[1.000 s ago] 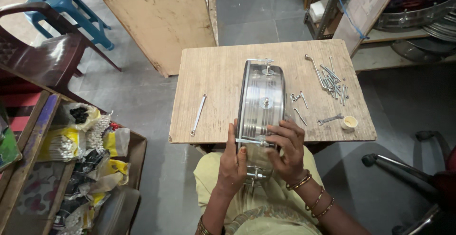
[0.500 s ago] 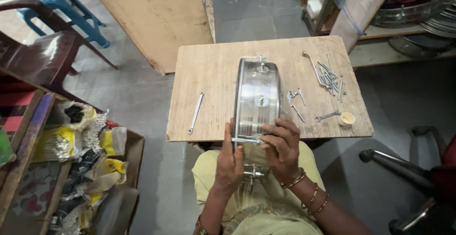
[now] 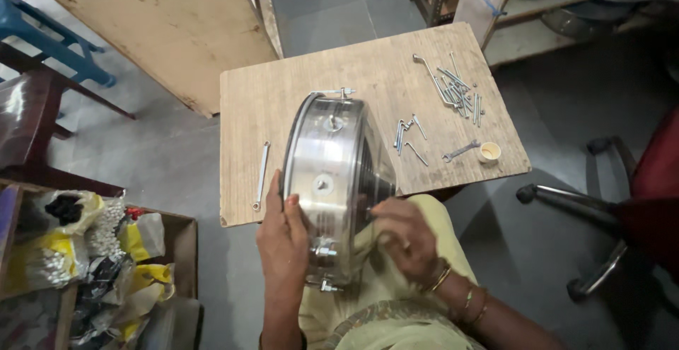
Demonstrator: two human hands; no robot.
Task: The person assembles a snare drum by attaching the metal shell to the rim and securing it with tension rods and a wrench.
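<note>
A shiny metal drum shell [image 3: 332, 180] with tuning lugs stands on its edge at the near side of a small wooden board table [image 3: 283, 95]. My left hand [image 3: 283, 240] grips its near left rim, thumb against the metal. My right hand [image 3: 403, 233], with bangles on the wrist, reaches into the open right side of the shell, fingers closed on something small that I cannot make out. The shell leans partly over my lap.
On the table lie a spanner [image 3: 262, 173] at left, bent metal hooks [image 3: 409, 134], a pile of long rods [image 3: 456, 88], a small spanner [image 3: 460, 152] and a little yellow cup [image 3: 489, 153]. A box of bagged parts [image 3: 106, 251] stands on the floor at left, a swivel chair base [image 3: 587, 208] at right.
The drum shell has tilted and turned so its open right side faces me more. My right hand moved from the shell's top to inside its right opening. The view shifted closer.
</note>
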